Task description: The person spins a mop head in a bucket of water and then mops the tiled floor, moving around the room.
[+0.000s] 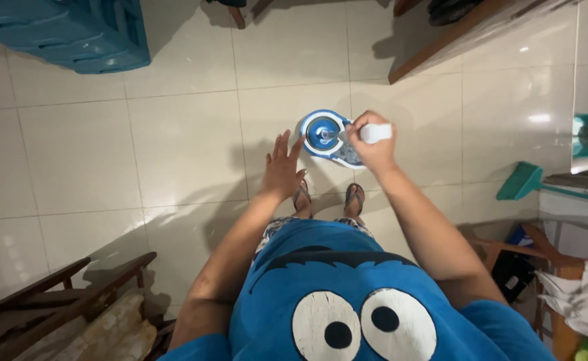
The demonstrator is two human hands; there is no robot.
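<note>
**Gripping the mop handle above the spin bucket**

Looking straight down, you see the blue and white spin bucket [325, 137] on the pale tiled floor [173, 134], and everything else is best placed from it. Your right hand [372, 142] sits over the bucket's right edge, fingers closed around the white mop handle [376, 132]; the handle runs down toward the round blue centre of the bucket, and its lower end is too foreshortened to make out clearly. Your left hand [282, 167] hovers just left of the bucket, open with fingers spread and palm facing down, holding nothing; whether its fingertips touch the rim you cannot tell from this angle.

Just below the bucket in the picture, on the side nearest you, your two feet in sandals [327, 198] stand close together on the tiles. Your blue shirt with big cartoon eyes [341, 301] fills the bottom of the view.

Well away from the bucket, to its upper left, a blue plastic crate [66, 33] sits on the floor. To the lower left stands a dark wooden frame [53, 294]. Off to the bucket's right, a teal dustpan [521, 182] lies by the wall, and farther toward the lower right a crumpled white cloth [585, 294] rests on wooden furniture.
</note>
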